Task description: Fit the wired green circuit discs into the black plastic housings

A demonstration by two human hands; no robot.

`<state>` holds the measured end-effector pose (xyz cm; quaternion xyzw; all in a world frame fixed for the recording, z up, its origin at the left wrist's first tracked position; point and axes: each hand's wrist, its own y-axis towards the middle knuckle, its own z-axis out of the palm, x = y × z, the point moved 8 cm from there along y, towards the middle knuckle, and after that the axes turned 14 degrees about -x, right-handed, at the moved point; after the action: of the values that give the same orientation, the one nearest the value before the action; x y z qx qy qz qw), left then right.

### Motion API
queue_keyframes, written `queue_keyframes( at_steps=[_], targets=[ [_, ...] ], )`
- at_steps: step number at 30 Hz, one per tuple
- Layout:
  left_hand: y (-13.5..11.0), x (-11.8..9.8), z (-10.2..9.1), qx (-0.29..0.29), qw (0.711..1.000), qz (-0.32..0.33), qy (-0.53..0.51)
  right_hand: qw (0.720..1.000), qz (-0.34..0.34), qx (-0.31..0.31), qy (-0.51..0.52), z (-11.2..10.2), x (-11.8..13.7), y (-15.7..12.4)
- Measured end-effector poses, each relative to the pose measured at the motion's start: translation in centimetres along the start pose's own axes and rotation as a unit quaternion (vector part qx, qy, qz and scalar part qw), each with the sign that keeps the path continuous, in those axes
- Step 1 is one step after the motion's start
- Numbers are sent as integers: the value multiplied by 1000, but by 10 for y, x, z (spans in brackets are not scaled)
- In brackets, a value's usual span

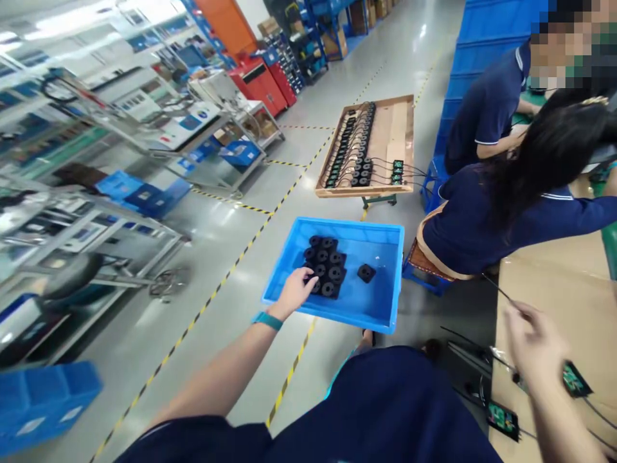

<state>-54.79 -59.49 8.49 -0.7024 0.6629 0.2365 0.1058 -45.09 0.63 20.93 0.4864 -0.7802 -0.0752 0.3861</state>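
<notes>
My left hand [296, 289] reaches into a blue plastic bin [398, 283]. Its thumb and forefinger close on a black square part at the near left of a cluster of similar black parts [322, 257], each with a round raised ring. One more black part [366, 272] lies apart on the bin's right side. Over the cardboard-covered table, my right hand [535, 341] is closed around a thin black cable [496, 286], whose end sticks out to the upper left. Green circuit boards [502, 418] with black cables lie near that hand.
A wooden tray [402, 128] on a wheeled stand holds rows of wired black parts and boards. Two co-workers sit at the right, one [511, 199] close to the bin on a stool [429, 270]. Metal carts [120, 283] line the left side. Striped tape [231, 263] marks the floor.
</notes>
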Motion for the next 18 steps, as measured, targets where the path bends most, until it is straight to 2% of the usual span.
queue_keyframes(
  at_steps=[1, 2, 4, 6, 7, 9, 12, 15, 18],
  targets=[
    [8, 2, 12, 23, 999, 28, -3, 992, -71, 79, 73, 35, 53, -20],
    [16, 1, 26, 45, 997, 59, -5, 969, -138, 162, 125, 69, 107, -45],
    [30, -3, 52, 84, 990, 117, -7, 920, -228, 294, 126, 137, 198, -96],
    [38, -6, 73, 114, 980, 162, -5, 885, -256, 389, 0, 207, 250, -137],
    [40, -7, 81, 127, 976, 179, -4, 877, -253, 405, -46, 236, 265, -149],
    [41, -5, 93, 150, 967, 206, -2, 868, -236, 418, -124, 284, 279, -166],
    [34, 2, 103, 170, 959, 228, 0, 860, -212, 422, -193, 327, 273, -181],
    [27, 10, 109, 175, 956, 234, 0, 848, -205, 433, -227, 345, 260, -194],
    [23, 16, 113, 175, 956, 235, -8, 839, -205, 442, -243, 349, 250, -204]
  ],
)
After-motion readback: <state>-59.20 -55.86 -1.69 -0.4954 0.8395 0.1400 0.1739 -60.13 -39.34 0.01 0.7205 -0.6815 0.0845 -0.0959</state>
